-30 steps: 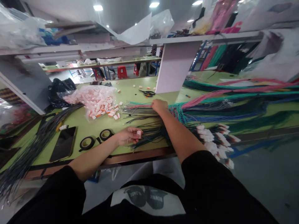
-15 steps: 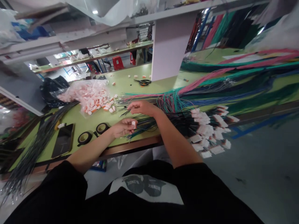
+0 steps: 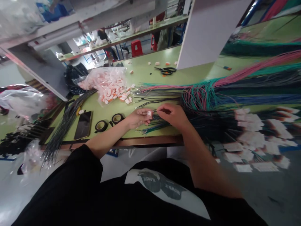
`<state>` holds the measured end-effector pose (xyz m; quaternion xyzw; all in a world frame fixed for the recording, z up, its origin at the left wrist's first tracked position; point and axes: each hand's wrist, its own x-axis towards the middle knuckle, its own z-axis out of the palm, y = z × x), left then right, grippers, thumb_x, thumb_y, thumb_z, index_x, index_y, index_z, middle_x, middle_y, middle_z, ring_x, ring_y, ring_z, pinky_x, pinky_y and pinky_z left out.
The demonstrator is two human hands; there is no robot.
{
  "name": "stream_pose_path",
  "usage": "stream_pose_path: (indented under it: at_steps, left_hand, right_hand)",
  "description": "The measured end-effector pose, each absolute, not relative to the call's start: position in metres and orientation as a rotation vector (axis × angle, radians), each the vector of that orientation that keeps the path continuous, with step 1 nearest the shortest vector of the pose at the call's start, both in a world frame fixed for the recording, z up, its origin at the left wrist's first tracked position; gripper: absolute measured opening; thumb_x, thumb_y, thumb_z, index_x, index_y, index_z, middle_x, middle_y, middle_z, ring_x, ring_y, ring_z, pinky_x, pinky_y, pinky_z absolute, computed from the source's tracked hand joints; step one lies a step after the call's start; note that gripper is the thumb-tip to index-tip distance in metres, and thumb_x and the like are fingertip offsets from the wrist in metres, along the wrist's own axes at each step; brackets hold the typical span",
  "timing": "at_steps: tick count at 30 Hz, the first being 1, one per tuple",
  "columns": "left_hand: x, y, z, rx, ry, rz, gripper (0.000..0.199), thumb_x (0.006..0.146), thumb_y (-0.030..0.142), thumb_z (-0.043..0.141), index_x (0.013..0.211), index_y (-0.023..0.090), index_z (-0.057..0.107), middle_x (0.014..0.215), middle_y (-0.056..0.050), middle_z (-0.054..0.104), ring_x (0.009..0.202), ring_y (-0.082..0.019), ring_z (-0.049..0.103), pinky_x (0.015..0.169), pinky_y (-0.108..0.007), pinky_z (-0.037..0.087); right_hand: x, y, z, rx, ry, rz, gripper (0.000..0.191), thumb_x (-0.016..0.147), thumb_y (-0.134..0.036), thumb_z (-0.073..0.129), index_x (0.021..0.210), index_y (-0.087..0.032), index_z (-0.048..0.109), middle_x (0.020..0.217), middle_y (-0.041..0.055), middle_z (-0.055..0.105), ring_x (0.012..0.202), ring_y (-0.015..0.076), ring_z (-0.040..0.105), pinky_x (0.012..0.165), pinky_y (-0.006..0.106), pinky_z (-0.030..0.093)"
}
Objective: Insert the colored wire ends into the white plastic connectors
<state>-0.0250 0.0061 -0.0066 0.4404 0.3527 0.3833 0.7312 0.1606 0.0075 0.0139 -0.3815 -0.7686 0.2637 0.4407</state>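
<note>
L hand [image 3: 138, 119] pinching connector [image 3: 149, 115], prob to steady it. R hand [image 3: 173, 115] curled nr it, can't tell if gripping. Wires [image 3: 199, 94] close, prob 4 reach.

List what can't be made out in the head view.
In the head view:
Right hand: blur hides whether it grips anything.
White connector: partly covered by the left hand, slots too small to count.
Pink wires: far ends cut off by the right edge.

Spreading out as a green worktop [image 3: 141, 77], carrying a phone [image 3: 83, 125] and two tape rolls [image 3: 121, 116] near the front edge, scissors [image 3: 166, 71] and a bag [image 3: 110, 75] of connectors [image 3: 116, 91] toward the back edge, coloured wires [image 3: 201, 94] toward the right.
</note>
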Motion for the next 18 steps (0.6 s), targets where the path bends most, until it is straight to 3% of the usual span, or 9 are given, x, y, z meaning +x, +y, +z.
stream_pose_path:
  at_steps: [8,18]
  left_hand:
    - [-0.0254,0.0061,-0.0064,1.008,0.798,0.828,0.042,0.061,0.011,0.072,0.102,0.010,0.061,0.066,0.001,0.063,0.050,-0.005,0.057,0.047,-0.015,0.043]
    - [-0.0235,0.0040,-0.0039,0.990,0.791,0.839,0.032,0.059,0.009,0.073,0.089,0.009,0.063,0.064,0.001,0.063,0.048,-0.006,0.057,0.045,-0.016,0.044]
  right_hand:
    - [0.1586,0.0048,0.0117,-1.228,-1.993,0.428,0.015,0.068,-0.028,0.054,0.069,-0.020,0.067,0.061,-0.0006,0.060,0.055,0.0108,0.046,0.053,0.024,0.030]
    - [0.1529,-0.0018,0.0127,-1.309,-2.034,0.193,0.016,0.071,-0.025,0.049,0.067,-0.020,0.064,0.063,0.0004,0.059,0.058,0.0122,0.046,0.053,0.024,0.028]
